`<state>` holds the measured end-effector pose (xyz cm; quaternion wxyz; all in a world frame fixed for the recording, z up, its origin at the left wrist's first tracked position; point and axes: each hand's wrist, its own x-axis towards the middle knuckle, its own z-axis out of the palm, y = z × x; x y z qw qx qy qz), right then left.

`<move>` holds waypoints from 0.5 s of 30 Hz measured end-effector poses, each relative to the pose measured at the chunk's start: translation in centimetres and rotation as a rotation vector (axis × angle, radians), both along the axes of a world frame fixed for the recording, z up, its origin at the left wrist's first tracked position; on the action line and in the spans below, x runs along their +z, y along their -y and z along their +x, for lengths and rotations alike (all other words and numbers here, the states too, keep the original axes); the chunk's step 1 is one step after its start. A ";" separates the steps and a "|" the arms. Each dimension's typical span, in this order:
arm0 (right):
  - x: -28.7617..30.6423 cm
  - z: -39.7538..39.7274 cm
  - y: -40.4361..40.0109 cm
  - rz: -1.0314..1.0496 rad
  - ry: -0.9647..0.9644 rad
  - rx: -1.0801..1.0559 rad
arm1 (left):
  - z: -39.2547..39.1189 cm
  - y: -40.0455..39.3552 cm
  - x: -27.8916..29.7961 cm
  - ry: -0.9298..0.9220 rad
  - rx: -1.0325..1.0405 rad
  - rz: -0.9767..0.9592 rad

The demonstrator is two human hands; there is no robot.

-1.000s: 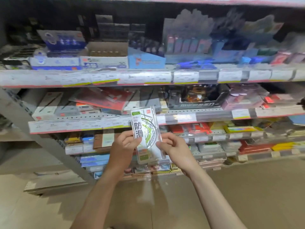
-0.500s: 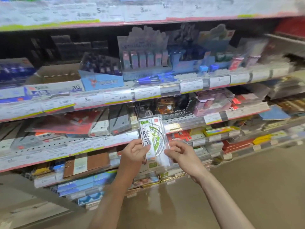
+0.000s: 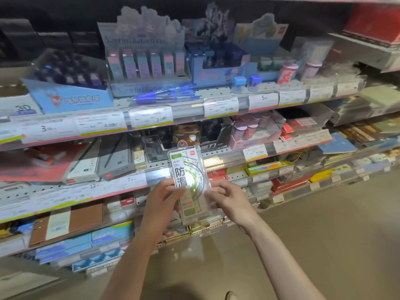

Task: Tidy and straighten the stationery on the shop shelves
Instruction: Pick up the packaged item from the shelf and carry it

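Both hands hold one clear ruler pack point(image 3: 190, 182) upright at frame centre, off the shelves point(image 3: 151, 118): left hand point(image 3: 161, 199) and right hand point(image 3: 227, 198) pinch its side edges with curled fingers. It looks unplaced; loose pens point(image 3: 160, 96) above seem unsorted.

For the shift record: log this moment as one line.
left hand: grips ruler set pack | right hand: pinches pack's right edge | pack: upright, off shelf | stage: not yet placed
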<state>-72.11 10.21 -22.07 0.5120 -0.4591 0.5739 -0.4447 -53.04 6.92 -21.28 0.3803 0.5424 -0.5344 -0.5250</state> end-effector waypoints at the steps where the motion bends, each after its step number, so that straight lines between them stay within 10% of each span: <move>1: 0.0 -0.8 0.4 -0.008 0.007 0.021 | -0.8 0.1 -0.2 -0.039 0.034 0.031; 15: -4.1 -8.9 2.4 0.098 -0.110 0.345 | -7.4 -3.9 -3.9 -0.118 0.227 0.172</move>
